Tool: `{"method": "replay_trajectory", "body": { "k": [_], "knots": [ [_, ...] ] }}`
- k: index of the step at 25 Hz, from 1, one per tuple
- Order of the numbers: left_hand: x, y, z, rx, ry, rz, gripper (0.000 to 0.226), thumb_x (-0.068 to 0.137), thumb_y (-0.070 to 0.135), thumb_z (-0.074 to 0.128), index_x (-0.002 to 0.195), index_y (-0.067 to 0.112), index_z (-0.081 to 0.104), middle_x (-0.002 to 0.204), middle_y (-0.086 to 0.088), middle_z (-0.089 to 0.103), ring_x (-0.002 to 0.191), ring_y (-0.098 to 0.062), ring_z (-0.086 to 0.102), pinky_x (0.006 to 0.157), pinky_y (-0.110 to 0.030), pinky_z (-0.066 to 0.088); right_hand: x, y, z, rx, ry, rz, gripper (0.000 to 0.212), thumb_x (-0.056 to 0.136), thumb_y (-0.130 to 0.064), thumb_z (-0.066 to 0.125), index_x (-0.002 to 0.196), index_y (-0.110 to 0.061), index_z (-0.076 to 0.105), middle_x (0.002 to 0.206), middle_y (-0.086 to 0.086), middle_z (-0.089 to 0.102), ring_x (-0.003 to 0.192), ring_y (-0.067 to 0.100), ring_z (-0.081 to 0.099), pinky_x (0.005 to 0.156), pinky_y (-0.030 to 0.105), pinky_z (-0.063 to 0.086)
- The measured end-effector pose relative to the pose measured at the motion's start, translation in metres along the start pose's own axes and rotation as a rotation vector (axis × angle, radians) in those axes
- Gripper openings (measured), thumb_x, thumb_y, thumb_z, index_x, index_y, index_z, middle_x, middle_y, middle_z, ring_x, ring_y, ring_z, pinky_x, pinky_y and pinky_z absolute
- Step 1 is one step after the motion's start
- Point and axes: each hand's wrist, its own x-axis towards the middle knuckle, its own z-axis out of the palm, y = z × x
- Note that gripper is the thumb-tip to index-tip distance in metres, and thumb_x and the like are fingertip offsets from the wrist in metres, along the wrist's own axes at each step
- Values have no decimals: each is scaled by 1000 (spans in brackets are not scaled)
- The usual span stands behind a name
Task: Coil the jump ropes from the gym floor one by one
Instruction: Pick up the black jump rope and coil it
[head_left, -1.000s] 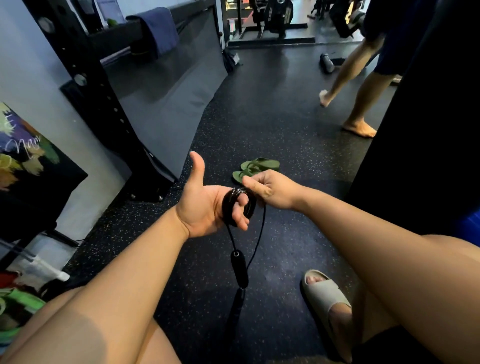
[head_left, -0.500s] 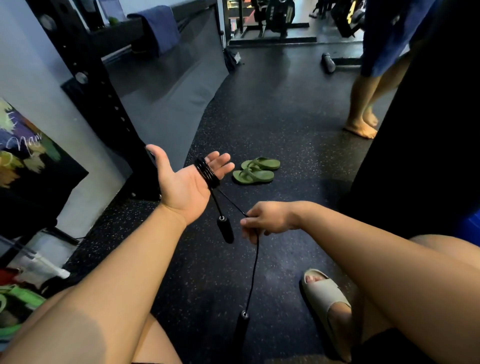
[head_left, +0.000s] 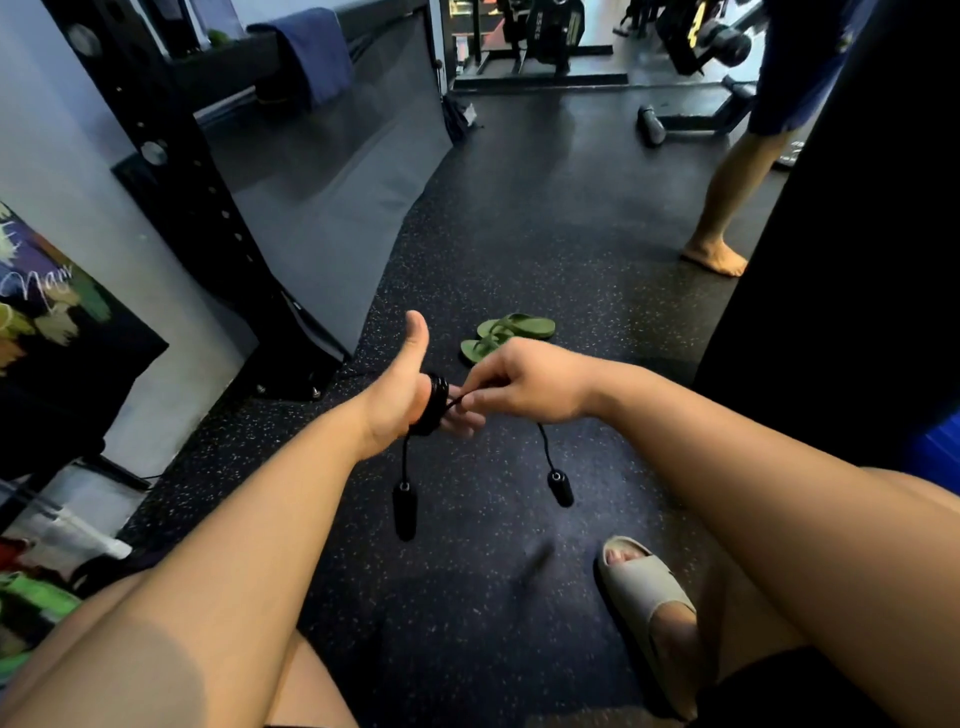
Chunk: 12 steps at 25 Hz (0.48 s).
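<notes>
Looping round the left hand (head_left: 400, 402), thumb up and fingers held out, the rope (head_left: 435, 402) sits as a black coil. The right hand (head_left: 524, 384), at 3 o'clock, pinches its loose strand. Two handles (head_left: 404, 512) dangle at 6 o'clock above the floor (head_left: 519, 234). Green flip-flops (head_left: 506, 335) lie at 12 o'clock.

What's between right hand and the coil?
Head view: a short stretch of jump rope, pinched by the right hand, running to the coil around the left hand.
</notes>
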Motion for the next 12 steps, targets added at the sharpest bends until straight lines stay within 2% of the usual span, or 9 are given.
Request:
{"method": "replay_trajectory", "body": {
  "k": [2, 5, 9, 12],
  "knots": [
    [-6, 2, 4, 50, -143, -34, 139, 67, 89, -19, 111, -13, 64, 106, -32, 70, 105, -44, 67, 106, -40, 39, -1, 6, -7, 52, 30, 4, 13, 92, -26, 69, 95, -16, 77, 64, -20, 64, 59, -11, 56, 59, 7, 39],
    [-11, 6, 7, 16, -240, -52, 138, 66, 90, -17, 106, -15, 63, 87, -27, 72, 93, -45, 69, 96, -37, 46, -2, 15, -9, 161, 35, 31, 12, 88, -28, 74, 92, -17, 77, 65, -19, 68, 61, -8, 59, 60, 7, 41],
    [-17, 11, 5, -158, -302, 27, 129, 59, 96, -8, 89, -5, 66, 69, -18, 70, 77, -38, 70, 84, -36, 54, 0, 25, -3, 236, 83, 32, 12, 88, -34, 73, 81, -25, 71, 70, -10, 68, 65, 1, 59, 64, 18, 46],
    [-17, 10, 2, -298, -298, 93, 127, 59, 97, -8, 83, -3, 66, 64, -17, 68, 70, -36, 69, 82, -40, 54, 4, 26, 8, 331, 169, 38, 24, 95, -38, 63, 76, -22, 62, 71, 1, 66, 65, 10, 57, 67, 27, 46]
  ]
}}
